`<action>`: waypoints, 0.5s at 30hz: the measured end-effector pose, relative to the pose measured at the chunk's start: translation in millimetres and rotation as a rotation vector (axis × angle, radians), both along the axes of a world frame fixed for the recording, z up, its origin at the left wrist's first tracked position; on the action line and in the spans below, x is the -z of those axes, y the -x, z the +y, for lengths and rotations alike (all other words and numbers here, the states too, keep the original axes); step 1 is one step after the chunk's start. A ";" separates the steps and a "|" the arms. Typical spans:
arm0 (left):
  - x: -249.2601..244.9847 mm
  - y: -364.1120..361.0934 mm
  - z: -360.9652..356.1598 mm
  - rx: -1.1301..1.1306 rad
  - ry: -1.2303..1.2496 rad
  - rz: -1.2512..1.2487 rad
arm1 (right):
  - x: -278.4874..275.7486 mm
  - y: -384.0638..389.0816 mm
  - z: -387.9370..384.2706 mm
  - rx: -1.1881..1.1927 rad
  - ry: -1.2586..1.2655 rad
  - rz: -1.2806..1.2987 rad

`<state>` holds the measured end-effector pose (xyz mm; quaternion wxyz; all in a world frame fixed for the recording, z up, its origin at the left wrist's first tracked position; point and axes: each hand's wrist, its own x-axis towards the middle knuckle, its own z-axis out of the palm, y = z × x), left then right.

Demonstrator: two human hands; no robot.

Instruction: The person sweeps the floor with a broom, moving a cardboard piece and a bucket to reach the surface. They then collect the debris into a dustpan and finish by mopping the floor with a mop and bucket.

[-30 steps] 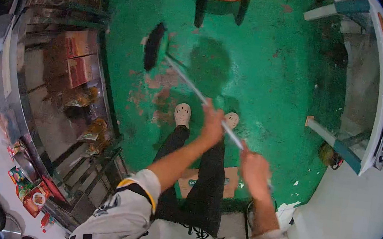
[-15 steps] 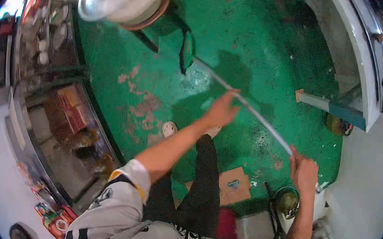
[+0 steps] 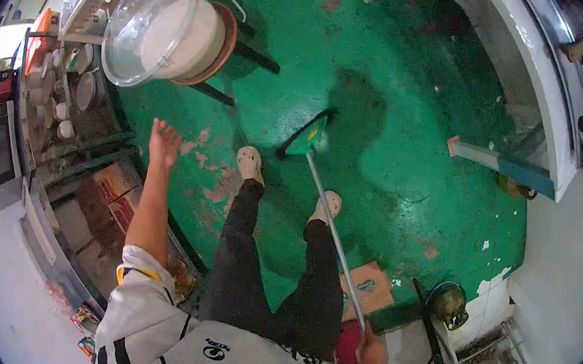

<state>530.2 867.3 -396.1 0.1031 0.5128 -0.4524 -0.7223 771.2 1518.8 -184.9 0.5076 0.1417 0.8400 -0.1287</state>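
Head view: green floor (image 3: 440,199) below
Right hand (image 3: 371,353): wrapped around the upper end of the broom (image 3: 334,233)
Left hand (image 3: 165,144): held out well apart, loosely spread
Broom: slanting across the right clog (image 3: 331,204), bristle end just beyond (floor contact unclear)
Stool (image 3: 230,35): ahead on the left, under a pale tub (image 3: 207,37)

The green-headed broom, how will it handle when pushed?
The broom is probably stiff and light: its handle is slim and straight. With its wide head far from the right hand, it may twist. The dark bristles should flex.
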 end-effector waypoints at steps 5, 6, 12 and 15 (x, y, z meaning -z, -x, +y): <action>14.6 63.5 -79.3 -0.105 -0.009 -0.005 | 118.1 6.9 -103.3 0.100 0.216 0.549; 26.4 72.7 -98.7 -0.117 -0.040 -0.020 | 129.3 16.2 -124.0 0.175 0.194 0.487; 121.4 123.4 -199.4 0.008 -0.427 0.503 | 179.1 131.7 -210.4 0.234 0.150 0.516; 153.2 136.1 -226.5 0.041 -0.601 0.684 | 158.8 193.1 -237.6 0.252 0.120 0.455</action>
